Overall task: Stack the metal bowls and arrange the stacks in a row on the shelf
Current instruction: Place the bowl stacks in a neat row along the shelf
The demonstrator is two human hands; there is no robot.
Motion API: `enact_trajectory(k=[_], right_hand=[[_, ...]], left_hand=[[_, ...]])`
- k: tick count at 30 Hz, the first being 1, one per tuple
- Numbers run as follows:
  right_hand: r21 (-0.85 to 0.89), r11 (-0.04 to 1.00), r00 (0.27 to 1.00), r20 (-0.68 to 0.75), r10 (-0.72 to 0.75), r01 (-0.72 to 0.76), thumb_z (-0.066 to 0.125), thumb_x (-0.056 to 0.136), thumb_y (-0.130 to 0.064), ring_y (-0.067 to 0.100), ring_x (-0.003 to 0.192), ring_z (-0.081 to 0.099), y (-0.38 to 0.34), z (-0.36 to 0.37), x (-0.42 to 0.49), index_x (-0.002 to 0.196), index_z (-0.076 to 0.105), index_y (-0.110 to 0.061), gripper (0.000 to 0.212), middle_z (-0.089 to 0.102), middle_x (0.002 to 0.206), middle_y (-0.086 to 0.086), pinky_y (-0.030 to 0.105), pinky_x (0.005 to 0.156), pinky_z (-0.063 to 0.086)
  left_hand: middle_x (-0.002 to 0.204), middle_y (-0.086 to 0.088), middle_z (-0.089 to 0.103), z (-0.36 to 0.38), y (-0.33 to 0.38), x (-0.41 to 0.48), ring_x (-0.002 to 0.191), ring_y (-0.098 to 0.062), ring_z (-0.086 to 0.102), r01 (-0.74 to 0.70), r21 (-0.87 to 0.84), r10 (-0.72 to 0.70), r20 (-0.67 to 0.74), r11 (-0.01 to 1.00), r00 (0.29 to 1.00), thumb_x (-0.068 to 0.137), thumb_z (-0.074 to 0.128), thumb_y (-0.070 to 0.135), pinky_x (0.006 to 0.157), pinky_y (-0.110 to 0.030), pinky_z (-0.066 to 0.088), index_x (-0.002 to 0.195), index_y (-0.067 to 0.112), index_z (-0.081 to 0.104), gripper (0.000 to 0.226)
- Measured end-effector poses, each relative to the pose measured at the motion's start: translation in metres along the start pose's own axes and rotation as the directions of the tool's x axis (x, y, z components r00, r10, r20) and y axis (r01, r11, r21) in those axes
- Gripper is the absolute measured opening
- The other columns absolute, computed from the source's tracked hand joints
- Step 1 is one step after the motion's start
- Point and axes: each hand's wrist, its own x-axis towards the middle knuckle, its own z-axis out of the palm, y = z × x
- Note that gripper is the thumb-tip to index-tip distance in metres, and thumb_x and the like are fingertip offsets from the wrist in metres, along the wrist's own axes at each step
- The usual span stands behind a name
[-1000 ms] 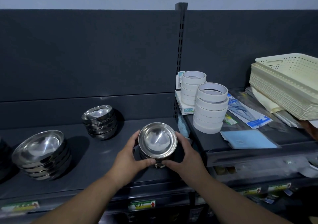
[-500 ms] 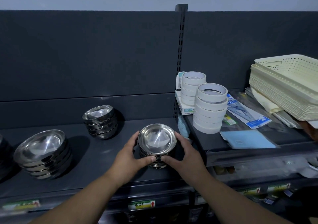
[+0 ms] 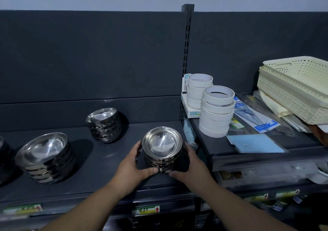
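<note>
Both hands close round a stack of small metal bowls [image 3: 162, 142] at the right end of the dark shelf [image 3: 106, 161], just left of the slotted upright post [image 3: 186, 62]. The left hand [image 3: 132, 163] wraps the stack's left side, its thumb pressed against the lowest bowl at the front and its fingers curled toward the back. The right hand [image 3: 192, 166] mirrors it on the right side, thumb tip at the front base and almost meeting the left thumb, fingers curved behind the bowls. The stack stands upright with its base down at the shelf surface; whether its weight is fully set down cannot be told.

Further back and to the left stands a second stack of small bowls [image 3: 103, 124], apart from the held one. A stack of wider bowls [image 3: 45, 156] sits near the front at the left, and the edge of another dark stack [image 3: 2, 152] shows at the far left border.

On the raised neighbouring shelf to the right stand two columns of white tape rolls [image 3: 217, 111], a flat blue packet [image 3: 255, 143] and nested cream baskets [image 3: 298, 88]
</note>
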Motion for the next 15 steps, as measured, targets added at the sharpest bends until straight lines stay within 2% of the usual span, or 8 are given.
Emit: enact_trajectory(k=[2, 3, 5, 6, 11, 15], right_hand=[[-0.068, 0.997, 0.999, 0.02, 0.038, -0.036, 0.083, 0.071, -0.03, 0.007, 0.136, 0.035, 0.006, 0.003, -0.001, 0.153, 0.015, -0.029, 0.107, 0.037, 0.15, -0.013, 0.021, 0.111, 0.029], [-0.085, 0.996, 0.999, 0.027, 0.041, -0.038, 0.083, 0.072, -0.03, 0.008, 0.136, 0.037, 0.008, 0.005, -0.002, 0.152, 0.017, -0.029, 0.104, 0.039, 0.15, -0.009, 0.022, 0.111, 0.03], [-0.104, 0.994, 0.999, 0.032, 0.022, -0.018, 0.081, 0.074, -0.028, 0.007, 0.132, 0.04, 0.008, 0.007, -0.003, 0.151, 0.021, -0.029, 0.097, 0.045, 0.146, -0.008, 0.017, 0.107, 0.03], [-0.108, 0.994, 1.0, 0.025, 0.014, -0.011, 0.08, 0.076, -0.026, 0.006, 0.13, 0.042, 0.008, 0.007, -0.004, 0.15, 0.023, -0.029, 0.094, 0.047, 0.144, -0.009, 0.015, 0.104, 0.029], [-0.066, 0.998, 1.0, -0.023, -0.015, 0.014, 0.077, 0.078, -0.027, -0.002, 0.119, 0.044, 0.006, 0.009, -0.008, 0.146, 0.032, -0.03, 0.081, 0.053, 0.134, -0.013, 0.014, 0.1, 0.031], [-0.005, 1.0, 0.999, -0.053, 0.0, 0.0, 0.076, 0.08, -0.031, -0.002, 0.119, 0.044, 0.007, 0.008, -0.009, 0.143, 0.037, -0.03, 0.074, 0.051, 0.124, -0.02, 0.014, 0.099, 0.031]], left_hand=[[0.132, 0.019, 0.052, 0.005, -0.005, -0.003, 0.125, 0.005, 0.046, 0.01, -0.032, -0.009, 0.024, 0.999, 1.0, 0.059, 0.088, 0.028, 0.108, -0.019, 0.035, 0.144, 0.033, 0.03, 0.103], [0.125, 0.025, 0.054, 0.009, -0.006, -0.006, 0.119, 0.013, 0.049, 0.009, -0.047, -0.007, 0.031, 0.999, 0.999, 0.062, 0.086, 0.023, 0.102, -0.012, 0.037, 0.141, 0.035, 0.031, 0.097], [0.116, 0.031, 0.053, 0.013, -0.005, -0.008, 0.105, 0.024, 0.051, 0.005, -0.069, -0.004, 0.022, 0.998, 1.0, 0.072, 0.082, 0.013, 0.091, -0.001, 0.038, 0.141, 0.034, 0.031, 0.089], [0.116, 0.031, 0.054, 0.015, -0.004, -0.009, 0.103, 0.024, 0.051, 0.0, -0.072, 0.001, 0.012, 0.997, 1.0, 0.074, 0.08, 0.011, 0.091, -0.001, 0.038, 0.142, 0.033, 0.032, 0.086], [0.122, 0.018, 0.06, 0.017, -0.005, -0.009, 0.117, 0.002, 0.055, 0.007, -0.04, -0.008, -0.03, 0.999, 1.0, 0.077, 0.078, 0.018, 0.109, -0.028, 0.04, 0.144, 0.029, 0.033, 0.082], [0.124, 0.015, 0.06, 0.021, -0.006, -0.009, 0.118, 0.0, 0.055, 0.01, -0.032, -0.012, -0.048, 0.999, 0.999, 0.077, 0.078, 0.02, 0.108, -0.03, 0.041, 0.143, 0.028, 0.034, 0.08]])
